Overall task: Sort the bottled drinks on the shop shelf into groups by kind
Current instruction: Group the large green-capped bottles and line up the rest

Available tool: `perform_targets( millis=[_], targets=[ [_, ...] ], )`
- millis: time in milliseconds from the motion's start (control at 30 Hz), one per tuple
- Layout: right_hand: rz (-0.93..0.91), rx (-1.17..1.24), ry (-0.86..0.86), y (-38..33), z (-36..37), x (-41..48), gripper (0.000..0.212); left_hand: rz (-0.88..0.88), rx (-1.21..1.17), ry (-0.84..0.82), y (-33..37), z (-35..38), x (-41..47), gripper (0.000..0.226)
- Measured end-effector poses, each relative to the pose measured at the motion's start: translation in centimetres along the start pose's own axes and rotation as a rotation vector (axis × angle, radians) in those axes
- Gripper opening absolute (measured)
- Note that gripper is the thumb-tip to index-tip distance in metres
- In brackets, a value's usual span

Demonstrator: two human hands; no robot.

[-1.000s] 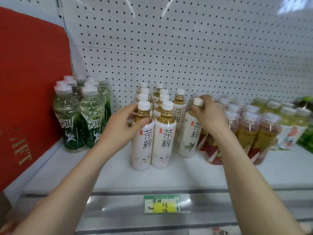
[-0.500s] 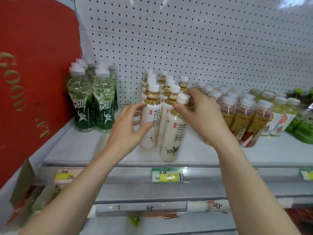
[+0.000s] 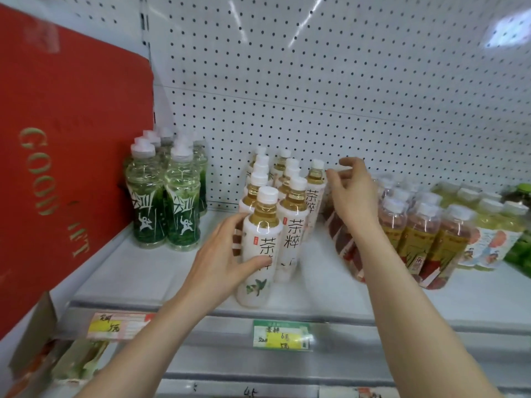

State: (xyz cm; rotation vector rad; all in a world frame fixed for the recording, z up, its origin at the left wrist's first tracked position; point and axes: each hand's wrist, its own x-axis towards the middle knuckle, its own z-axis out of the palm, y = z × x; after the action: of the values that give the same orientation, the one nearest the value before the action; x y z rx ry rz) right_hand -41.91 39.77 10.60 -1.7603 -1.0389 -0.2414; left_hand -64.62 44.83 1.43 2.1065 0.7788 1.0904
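Note:
A white-labelled tea bottle (image 3: 260,248) with a white cap stands at the shelf's front edge, before several more of its kind (image 3: 290,202) in rows behind it. My left hand (image 3: 221,259) wraps its lower left side, thumb across the label. My right hand (image 3: 352,191) hovers with fingers spread, holding nothing, beside the rightmost tea bottle (image 3: 315,191) and over the red-labelled bottles (image 3: 413,234).
Green-labelled clear bottles (image 3: 163,202) stand at the left by a red board (image 3: 57,156). Pale yellow-green bottles (image 3: 488,225) are at the far right. The pegboard wall (image 3: 316,96) backs the white shelf (image 3: 129,271), with price tags (image 3: 281,334) on its front rail.
My right hand let go of the tea bottle it carried and moved back to the right. That bottle now stands at the front of the group, with my left hand around it.

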Motion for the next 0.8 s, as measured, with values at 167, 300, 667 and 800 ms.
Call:
perform_targets(
  millis=[167,300,667,800],
  targets=[
    [0.212,0.013,-0.291,3.7,4.9,4.5,0.068,-0.020,0.025,-0.030,0.1,-0.2,0.4,0.080],
    [0.208,0.069,-0.317,5.2,7.0,5.5,0.049,-0.035,0.045,-0.054,0.2,-0.4,0.4,0.082],
    [0.013,-0.115,-0.276,4.3,-0.5,-3.6,0.049,-0.041,0.001,-0.057,-0.1,-0.3,0.1,0.082],
    [-0.051,-0.123,-0.286,2.3,-2.7,-7.7,0.048,-0.027,0.030,0.002,0.1,0.0,-0.4,0.085]
  ],
)
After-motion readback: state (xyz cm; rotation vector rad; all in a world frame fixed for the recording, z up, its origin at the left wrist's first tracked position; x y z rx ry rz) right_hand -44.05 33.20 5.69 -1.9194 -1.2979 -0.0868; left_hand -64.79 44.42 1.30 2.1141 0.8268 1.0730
